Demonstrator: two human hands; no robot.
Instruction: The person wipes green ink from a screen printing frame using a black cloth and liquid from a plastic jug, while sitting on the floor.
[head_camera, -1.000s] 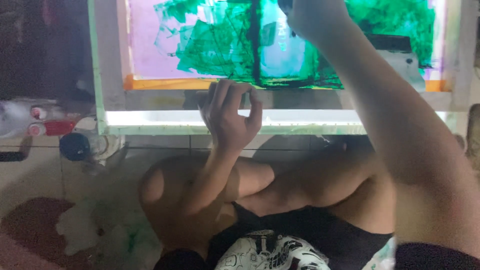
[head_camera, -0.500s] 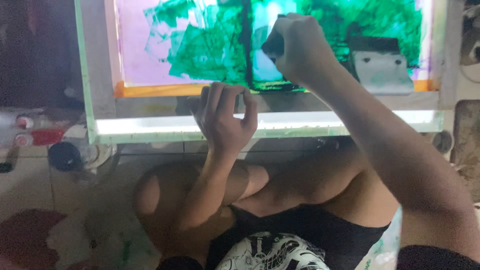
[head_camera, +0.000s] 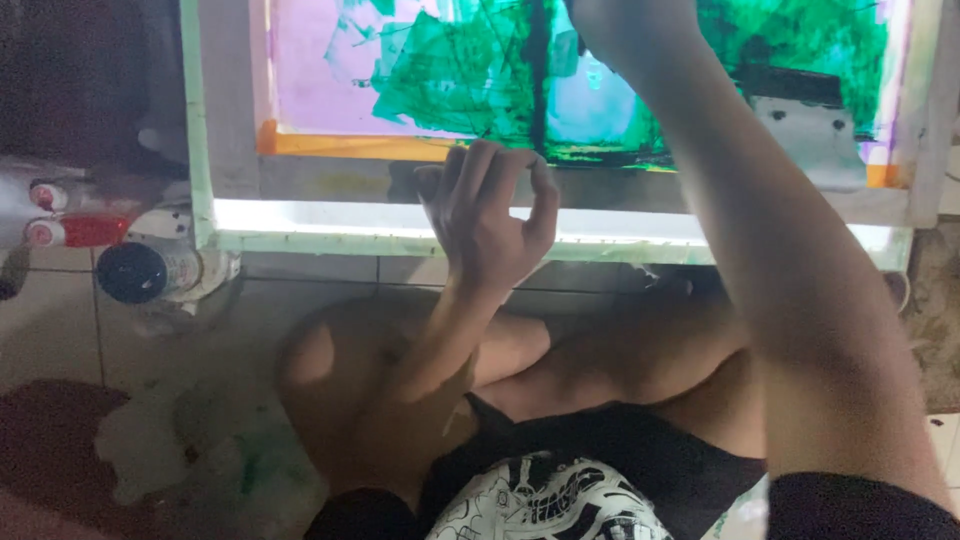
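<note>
Screen frame (head_camera: 560, 215), green-inked, lies just beyond the crossed legs. Left hand (head_camera: 490, 225) rests loosely curled on its near rail, gripping nothing. Right hand (head_camera: 625, 25) is over the mesh; its grip cannot be told. Risk: forearm smearing wet ink.

1. A framed screen (head_camera: 230, 130) fills the top of the frame, its lower rail running across the middle.
2. The left hand (head_camera: 490, 215) sits at centre, fingers against that lower rail.
3. The right hand (head_camera: 625, 25) is at the top edge, over the screen's mesh (head_camera: 330, 80), right of centre.
4. Spray cans (head_camera: 90, 230) lie at the left edge, beside the frame's lower left corner.
5. A crumpled rag (head_camera: 150, 450) lies on the tiled floor (head_camera: 60, 320), lower left, below the cans.
6. Folded knees sit below the rail, centre.
</note>
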